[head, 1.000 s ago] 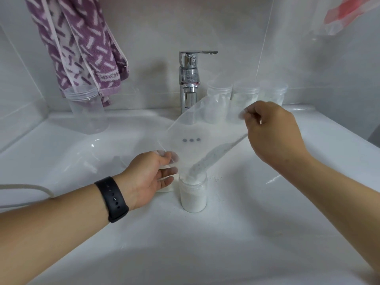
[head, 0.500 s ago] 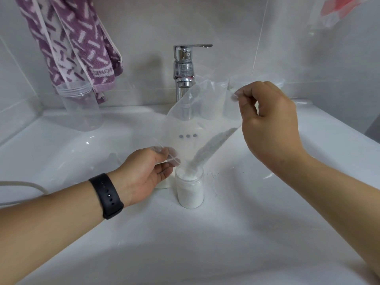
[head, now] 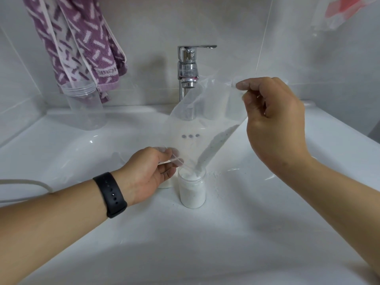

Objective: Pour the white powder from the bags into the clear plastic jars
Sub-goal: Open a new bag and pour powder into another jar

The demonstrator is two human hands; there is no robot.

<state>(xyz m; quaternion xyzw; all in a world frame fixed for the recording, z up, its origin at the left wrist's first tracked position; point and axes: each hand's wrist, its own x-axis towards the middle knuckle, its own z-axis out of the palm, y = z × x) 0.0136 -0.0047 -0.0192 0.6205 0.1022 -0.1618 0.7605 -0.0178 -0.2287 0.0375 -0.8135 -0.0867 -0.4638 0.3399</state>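
Pouring over a white washbasin (head: 308,202), largest thing in view, chrome faucet (head: 188,70) behind. I see the clear plastic bag (head: 201,120) tilted across the middle, my right hand (head: 275,122) pinching its raised top corner, my left hand (head: 148,173) pinching the low open corner right at the jar mouth. Both hands are clamped on the bag, none on the jar. White powder (head: 213,147) runs in a thin band down the bag's lower edge into the small clear jar (head: 192,190), which stands on the basin and looks close to full, powder heaped at the rim.

Risks, my read: overflow first, since the heap has little room left and the band keeps feeding it. Bag corner is wider than the mouth, so a slight shift sends powder outside; spilled grains (head: 216,182) already lie just beside the jar. Jar is unheld on a sloped glossy surface, so a nudge from the bag could tip it. A second filled jar sits mostly hidden behind my left hand. An empty tall jar (head: 85,108) waits by the purple towel (head: 82,44).
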